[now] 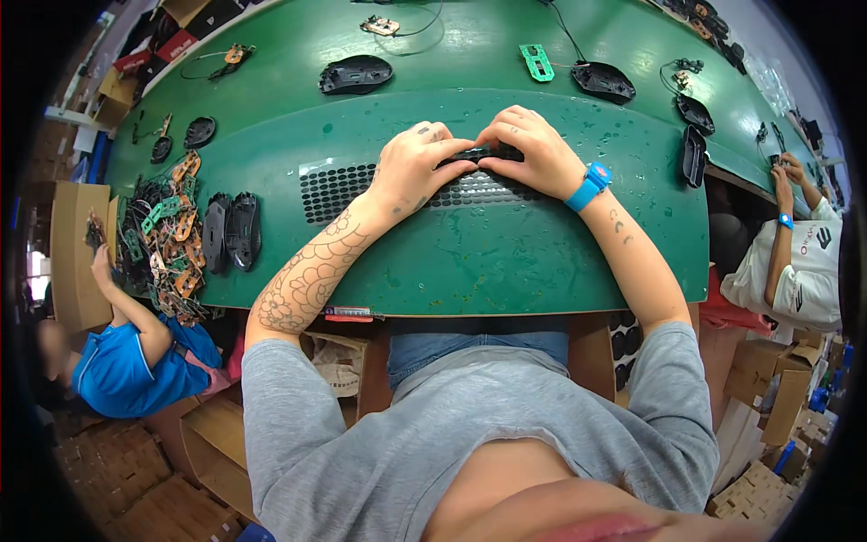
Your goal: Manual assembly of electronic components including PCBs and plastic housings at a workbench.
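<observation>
A clear sheet carrying rows of small black round pads (pixel 336 192) lies flat on the green mat in front of me. My left hand (pixel 411 167) and my right hand (pixel 535 155) meet over the sheet's far part, fingertips nearly touching. Thumb and index finger of each are closed at a dark, shiny piece between them. Its kind and shape are mostly hidden by the fingers. A blue band (pixel 590 186) circles my right wrist.
At left lie a heap of circuit boards with cables (pixel 172 230) and two black mouse shells (pixel 243 231). Further shells (pixel 356 75) and a green board (pixel 536 63) lie along the far side. Co-workers sit left, in blue (pixel 135 366), and right, in white (pixel 795 271).
</observation>
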A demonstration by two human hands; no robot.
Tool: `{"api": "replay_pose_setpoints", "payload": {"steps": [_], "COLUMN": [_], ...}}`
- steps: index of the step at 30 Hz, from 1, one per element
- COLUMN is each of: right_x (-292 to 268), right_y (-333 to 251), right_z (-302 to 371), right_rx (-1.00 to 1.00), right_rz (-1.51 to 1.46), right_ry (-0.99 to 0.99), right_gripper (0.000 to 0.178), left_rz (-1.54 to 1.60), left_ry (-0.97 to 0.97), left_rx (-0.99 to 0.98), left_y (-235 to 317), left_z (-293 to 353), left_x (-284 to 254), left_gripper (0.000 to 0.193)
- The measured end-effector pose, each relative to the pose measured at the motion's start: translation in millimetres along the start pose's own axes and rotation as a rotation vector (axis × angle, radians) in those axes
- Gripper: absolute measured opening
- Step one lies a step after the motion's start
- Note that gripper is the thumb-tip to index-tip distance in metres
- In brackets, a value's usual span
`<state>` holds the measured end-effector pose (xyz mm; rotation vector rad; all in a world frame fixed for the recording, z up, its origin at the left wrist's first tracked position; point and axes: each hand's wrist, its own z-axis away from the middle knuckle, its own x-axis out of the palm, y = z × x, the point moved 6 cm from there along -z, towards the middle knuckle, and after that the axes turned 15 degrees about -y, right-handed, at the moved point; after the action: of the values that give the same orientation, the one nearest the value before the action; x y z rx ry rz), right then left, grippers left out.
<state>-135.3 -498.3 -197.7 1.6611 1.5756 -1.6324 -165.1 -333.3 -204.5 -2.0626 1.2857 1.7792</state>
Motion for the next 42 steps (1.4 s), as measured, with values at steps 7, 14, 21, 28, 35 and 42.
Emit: {"api": "replay_pose_setpoints", "payload": {"steps": [7,14,21,28,35,42], "right_x": [4.1,1.6,1.4,0.9,0.3,1.3], "right_y": [3.5,-0.1,1.1,0.1,0.5,0.6], "right_z": [1.8,0.6,2.3,0.8,2.8,3.2], "right_rx": [-0.004,-0.042,-0.044,-0.052,-0.042,-0.066], "right_rz": [0.002,0.014,0.078,0.111,0.134,0.161], "right_ry": [-0.019,0.006,0.019,0.023,0.044,0.044], "right_gripper": [0.016,0.013,0.011,0.009,0.009,0.010], "left_rz": [-0.020,-0.072,-0.094,-0.103,-0.150,-0.108], "left_ry": [0.035,0.028,0.042,0.050,0.034,0.035], "left_rx": [0.048,0.050,0.069,0.078,0.061,0.079], "left_y": [1.3,3.6,6.1,7.7,5.6,3.8], "left_z": [0.0,-0.3,-1.6,-1.4,-1.3,-0.1], "left_x": [1.6,-0.3,-1.0,-4.1,-0.7,0.3], "left_gripper": [0.018,0.014,0.012,0.011,0.011,0.010]}}
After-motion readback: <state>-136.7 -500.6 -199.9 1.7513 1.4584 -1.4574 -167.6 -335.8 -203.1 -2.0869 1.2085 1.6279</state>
